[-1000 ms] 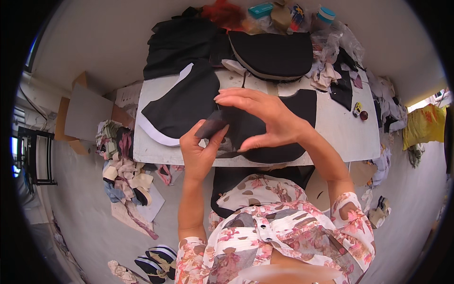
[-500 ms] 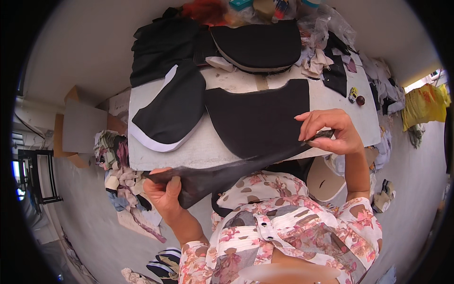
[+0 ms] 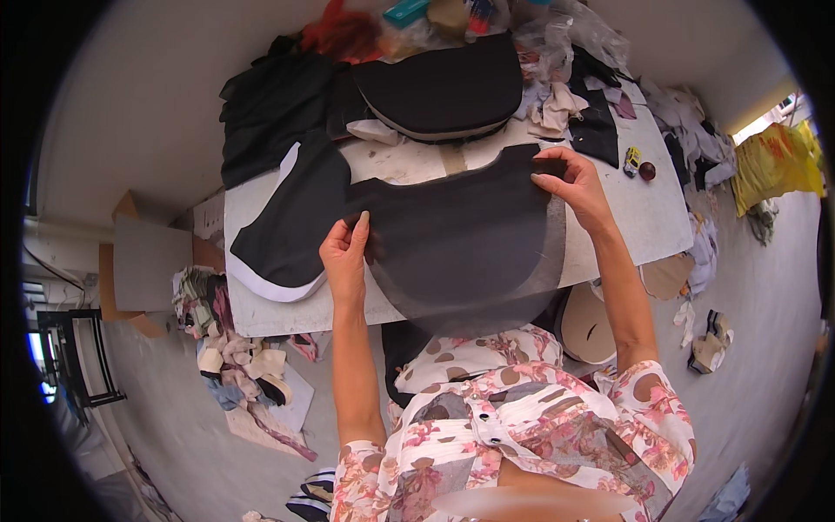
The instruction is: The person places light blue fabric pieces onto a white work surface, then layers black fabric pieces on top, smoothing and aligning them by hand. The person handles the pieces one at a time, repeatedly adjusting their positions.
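Observation:
My left hand (image 3: 346, 252) pinches the left side of a thin, see-through dark fabric piece (image 3: 435, 306) between thumb and fingers. The far right corner of the same fabric is pinched in my right hand (image 3: 574, 184). Stretched between both hands, the sheer fabric lies over a black curved-edge fabric panel (image 3: 470, 222), which shows through it on the white table (image 3: 600, 252). Its rounded near edge hangs past the table's front edge, above my lap. Left of my left hand lies another black curved piece (image 3: 300, 213) over a white one (image 3: 274, 285).
At the back stand stacked half-round black pads (image 3: 444, 87), beside folded black cloth (image 3: 274, 113). Scraps (image 3: 557, 109) and clear plastic bags (image 3: 574, 35) crowd the back right. A toy car (image 3: 632, 162) and dark ball (image 3: 647, 171) sit at right. Cloth heaps (image 3: 243, 365) lie on the floor.
Both hands have moved forward over the table, the left one also rightward. The sheer fabric, formerly pulled slantwise near my body, is now spread over the black panel.

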